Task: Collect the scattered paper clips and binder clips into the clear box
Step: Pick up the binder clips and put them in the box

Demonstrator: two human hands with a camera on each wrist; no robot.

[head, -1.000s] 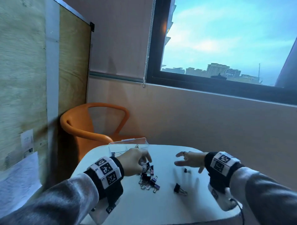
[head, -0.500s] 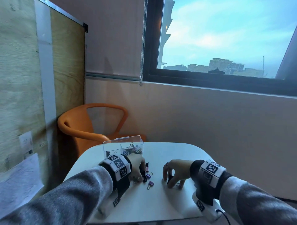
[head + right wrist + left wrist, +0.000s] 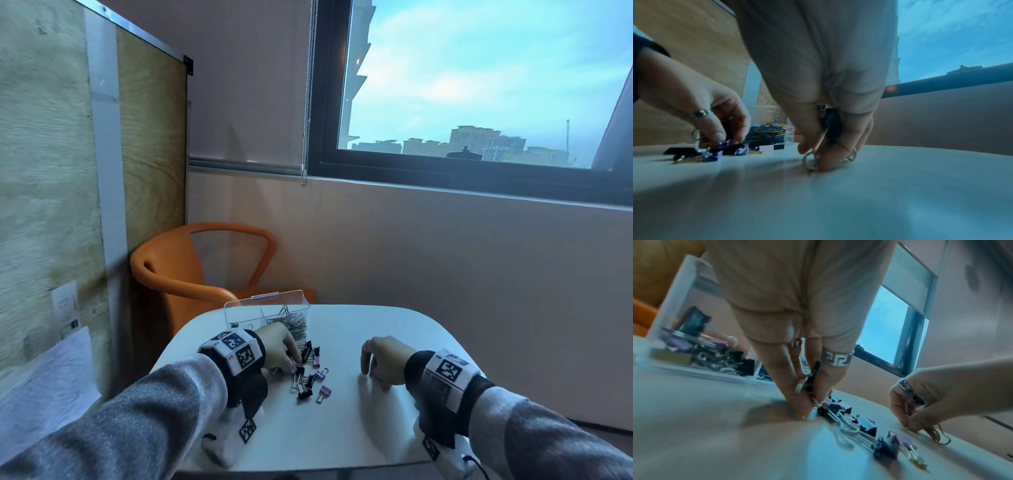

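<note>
Both grips clench binder clips: right hand [image 3: 826,113] apart from the pile [image 3: 310,375], left hand [image 3: 279,347] in it.

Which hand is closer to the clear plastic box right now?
Left. The left hand works at the pile of binder clips just in front of the clear plastic box; the right hand, pinching a black binder clip, sits farther off to the box's right.

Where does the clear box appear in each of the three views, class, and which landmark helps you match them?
Head: clear box at the table's far edge, beyond the left hand.
Left wrist: upper left, blurred.
Right wrist: centre, behind the binder clips.
Shared landmark: the loose binder clips near the left hand.
</note>
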